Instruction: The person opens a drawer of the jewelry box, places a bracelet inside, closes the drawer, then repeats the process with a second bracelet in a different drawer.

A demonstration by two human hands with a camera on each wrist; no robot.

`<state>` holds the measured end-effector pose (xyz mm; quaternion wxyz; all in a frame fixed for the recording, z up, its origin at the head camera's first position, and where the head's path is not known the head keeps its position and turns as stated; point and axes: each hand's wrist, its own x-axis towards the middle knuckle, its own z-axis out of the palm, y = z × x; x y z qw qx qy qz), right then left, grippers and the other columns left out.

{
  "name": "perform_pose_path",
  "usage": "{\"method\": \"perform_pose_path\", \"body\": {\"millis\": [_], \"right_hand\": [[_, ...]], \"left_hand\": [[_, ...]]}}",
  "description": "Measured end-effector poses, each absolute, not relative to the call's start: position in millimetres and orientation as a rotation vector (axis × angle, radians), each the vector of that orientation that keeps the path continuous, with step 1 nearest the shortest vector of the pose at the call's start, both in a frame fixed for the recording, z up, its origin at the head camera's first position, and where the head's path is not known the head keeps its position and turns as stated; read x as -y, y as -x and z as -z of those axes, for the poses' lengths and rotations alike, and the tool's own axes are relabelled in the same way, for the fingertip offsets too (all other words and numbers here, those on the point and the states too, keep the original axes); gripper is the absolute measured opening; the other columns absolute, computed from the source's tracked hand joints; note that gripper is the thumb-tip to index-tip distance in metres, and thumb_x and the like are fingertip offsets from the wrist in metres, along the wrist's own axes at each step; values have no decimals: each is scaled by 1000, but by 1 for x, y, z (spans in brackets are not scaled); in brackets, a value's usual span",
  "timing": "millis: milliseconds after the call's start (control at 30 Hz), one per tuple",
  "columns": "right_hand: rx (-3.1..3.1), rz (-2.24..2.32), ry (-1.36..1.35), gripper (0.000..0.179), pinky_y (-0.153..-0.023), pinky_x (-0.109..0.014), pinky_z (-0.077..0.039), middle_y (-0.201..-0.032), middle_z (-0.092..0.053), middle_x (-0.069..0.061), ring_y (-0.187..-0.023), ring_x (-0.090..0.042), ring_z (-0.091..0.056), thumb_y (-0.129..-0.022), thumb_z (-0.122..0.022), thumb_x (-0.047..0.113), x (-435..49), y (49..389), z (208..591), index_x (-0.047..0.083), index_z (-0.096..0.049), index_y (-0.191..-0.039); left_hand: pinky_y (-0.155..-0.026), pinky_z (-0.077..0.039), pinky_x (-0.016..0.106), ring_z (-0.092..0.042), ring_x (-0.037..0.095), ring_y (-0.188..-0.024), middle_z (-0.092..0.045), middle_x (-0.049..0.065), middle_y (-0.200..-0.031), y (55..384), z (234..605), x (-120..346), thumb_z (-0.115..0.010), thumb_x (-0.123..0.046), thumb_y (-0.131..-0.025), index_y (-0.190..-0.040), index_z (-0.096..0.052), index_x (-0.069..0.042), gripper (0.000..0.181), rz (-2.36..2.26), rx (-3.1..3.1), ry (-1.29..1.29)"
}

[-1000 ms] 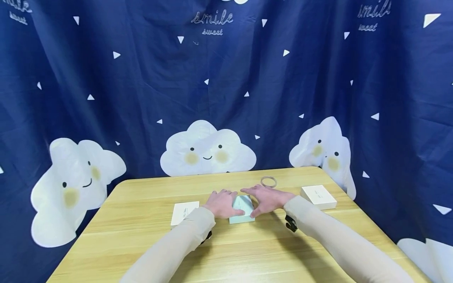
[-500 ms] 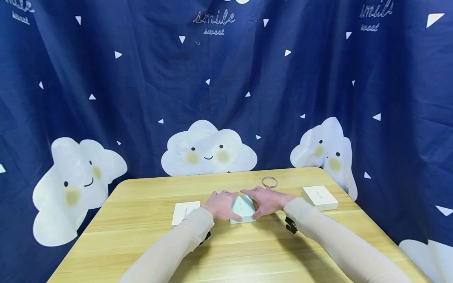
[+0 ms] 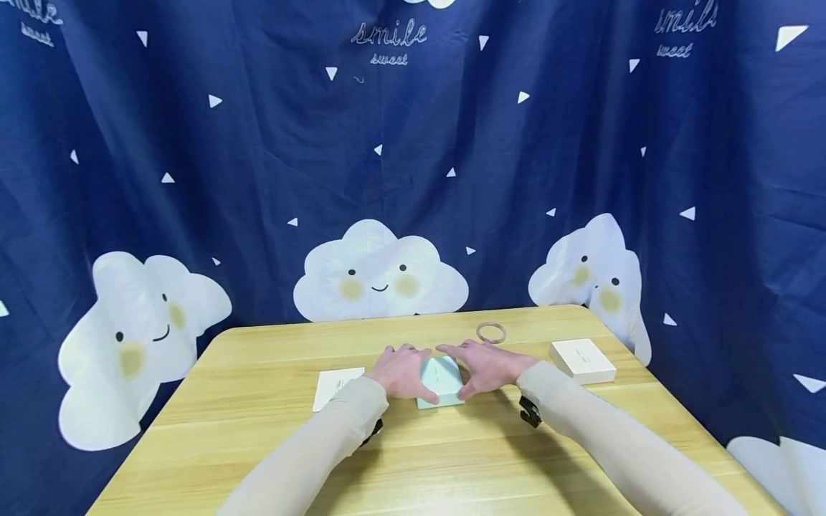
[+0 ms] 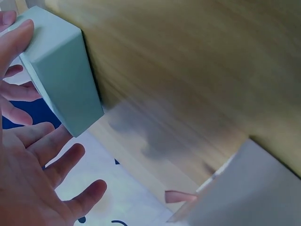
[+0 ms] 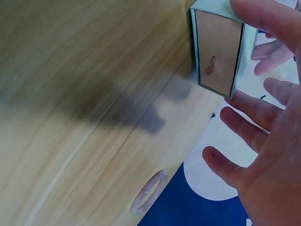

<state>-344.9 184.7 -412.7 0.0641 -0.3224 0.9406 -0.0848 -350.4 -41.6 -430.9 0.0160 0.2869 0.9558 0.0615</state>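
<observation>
A mint-green drawer box (image 3: 442, 381) lies on the table between my two hands. My left hand (image 3: 401, 373) holds its left part, thumb at the near end and index finger at the far end. The other left fingers spread out past the box in the left wrist view. My right hand (image 3: 490, 367) spans the right part the same way, thumb near and index fingertip (image 5: 230, 98) at the far corner. The right wrist view shows the box's pinkish drawer front (image 5: 218, 52) with a small ribbon tab, pushed in flush with the sleeve.
A pale pinkish bangle (image 3: 492, 332) lies near the table's back edge. One white box (image 3: 335, 383) sits left of my left hand, with a pink ribbon tab (image 4: 179, 196) on its side. Another white box (image 3: 583, 360) stands at the right. A blue curtain (image 3: 413, 158) hangs behind the table.
My left thumb has slid from over the box's top down to its near edge, showing more of the lid. Both hands otherwise stay almost where they were around the box.
</observation>
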Motion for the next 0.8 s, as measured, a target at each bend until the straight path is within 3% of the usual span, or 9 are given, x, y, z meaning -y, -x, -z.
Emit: {"method": "perform_pose_path", "body": {"millis": [533, 800], "right_hand": [[-2836, 299, 1085, 97, -97, -45, -49, -144, -56, -7, -125, -23, -53, -78, -82, 43, -164, 345, 414, 23, -33, -159], [-2815, 305, 1109, 97, -98, -49, -49, -146, -56, -7, -127, -26, -53, -78, -82, 45, -152, 346, 412, 22, -33, -159]], "left_hand": [[-105, -39, 57, -52, 26, -127, -65, 4, -134, 348, 423, 67, -80, -67, -67, -150, -49, -16, 103, -218, -2958, -859], [-102, -39, 55, -53, 26, -126, -67, 3, -130, 346, 419, 78, -83, -63, -66, -149, -50, -15, 102, -264, -2943, -836]]}}
